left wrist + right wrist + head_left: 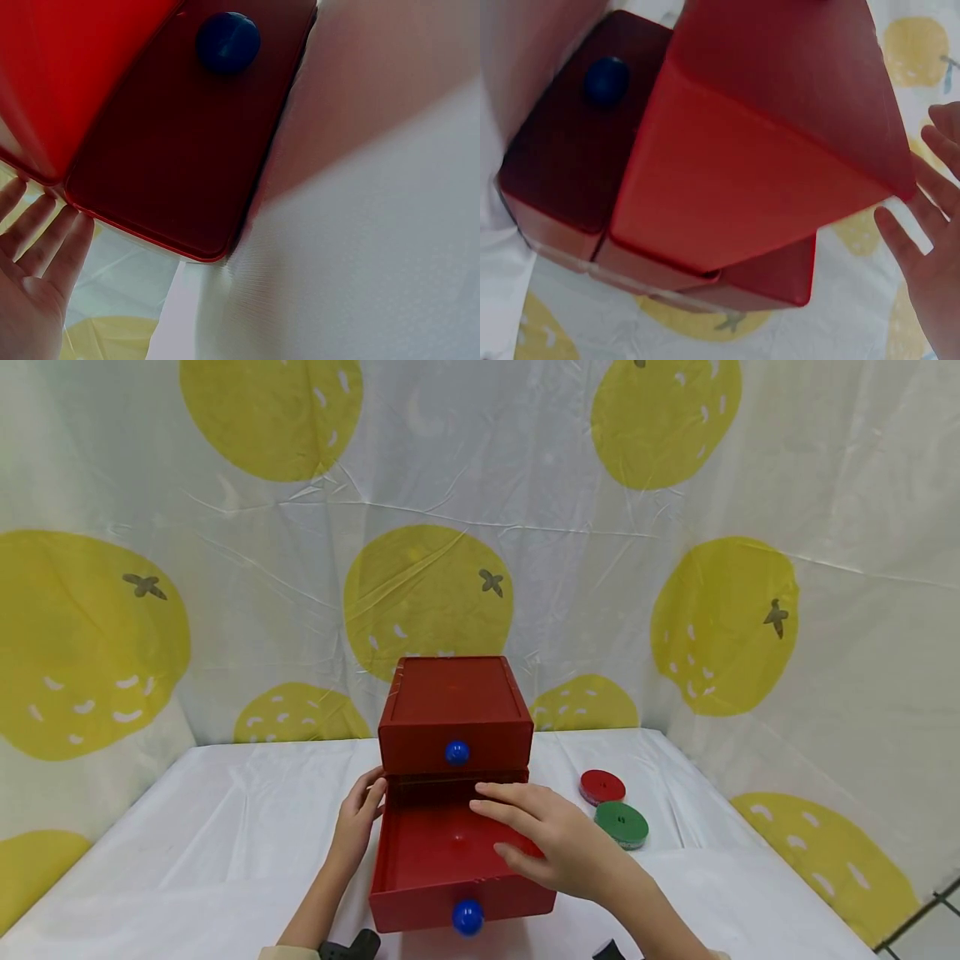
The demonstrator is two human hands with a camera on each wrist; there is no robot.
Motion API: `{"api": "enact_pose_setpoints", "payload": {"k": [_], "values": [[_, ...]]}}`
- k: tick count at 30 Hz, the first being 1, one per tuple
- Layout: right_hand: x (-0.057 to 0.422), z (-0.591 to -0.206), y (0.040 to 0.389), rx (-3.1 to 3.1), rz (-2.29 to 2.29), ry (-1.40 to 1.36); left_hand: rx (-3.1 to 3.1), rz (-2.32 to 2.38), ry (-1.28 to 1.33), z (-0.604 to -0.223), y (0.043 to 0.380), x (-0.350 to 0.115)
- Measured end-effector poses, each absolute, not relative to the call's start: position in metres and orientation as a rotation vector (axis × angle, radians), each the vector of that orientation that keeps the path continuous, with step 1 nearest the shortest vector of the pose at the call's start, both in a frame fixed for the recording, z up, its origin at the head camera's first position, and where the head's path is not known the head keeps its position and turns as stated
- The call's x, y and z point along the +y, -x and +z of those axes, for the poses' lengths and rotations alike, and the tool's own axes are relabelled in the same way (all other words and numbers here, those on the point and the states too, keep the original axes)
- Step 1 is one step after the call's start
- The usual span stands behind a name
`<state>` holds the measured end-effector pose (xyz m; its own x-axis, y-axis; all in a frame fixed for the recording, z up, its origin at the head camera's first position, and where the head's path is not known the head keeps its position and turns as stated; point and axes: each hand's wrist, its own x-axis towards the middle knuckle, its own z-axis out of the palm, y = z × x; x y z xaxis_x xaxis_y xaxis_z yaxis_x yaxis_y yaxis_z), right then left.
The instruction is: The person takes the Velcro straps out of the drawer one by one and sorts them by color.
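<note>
A red drawer cabinet (453, 693) stands on the table. Its top drawer is closed, with a blue knob (457, 752). Below that, a red drawer (442, 852) is pulled far out, and no contents show in its visible part. In both wrist views a closed lower drawer (180, 142) appears under it. My left hand (356, 827) rests its straight fingertips (71, 244) against the cabinet's left side. Over the right wall of the pulled-out drawer, my right hand (558, 839) spreads its fingers, holding nothing; whether it touches the wall I cannot tell.
To the right of the cabinet lie a red roll (602, 786) and a green roll (622, 824), side by side. A white cloth covers the table (225, 827). Behind hangs a pale curtain (570, 610) with yellow fruit prints.
</note>
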<state>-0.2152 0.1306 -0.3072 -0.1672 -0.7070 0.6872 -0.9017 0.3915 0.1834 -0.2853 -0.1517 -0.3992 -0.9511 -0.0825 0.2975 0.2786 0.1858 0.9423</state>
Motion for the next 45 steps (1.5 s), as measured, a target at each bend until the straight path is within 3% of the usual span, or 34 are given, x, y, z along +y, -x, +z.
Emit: {"api": "enact_pose_setpoints", "payload": {"k": [29,45], "values": [[0.085,-0.341,0.185,-2.012,-0.033,-1.641,-2.156,-1.810,0.216,-0.402,0.284,-0.152],[0.081,-0.348,0.185,-1.960,-0.197,-1.580,-2.146,-1.822,0.227,-0.401,0.285,-0.152]]}}
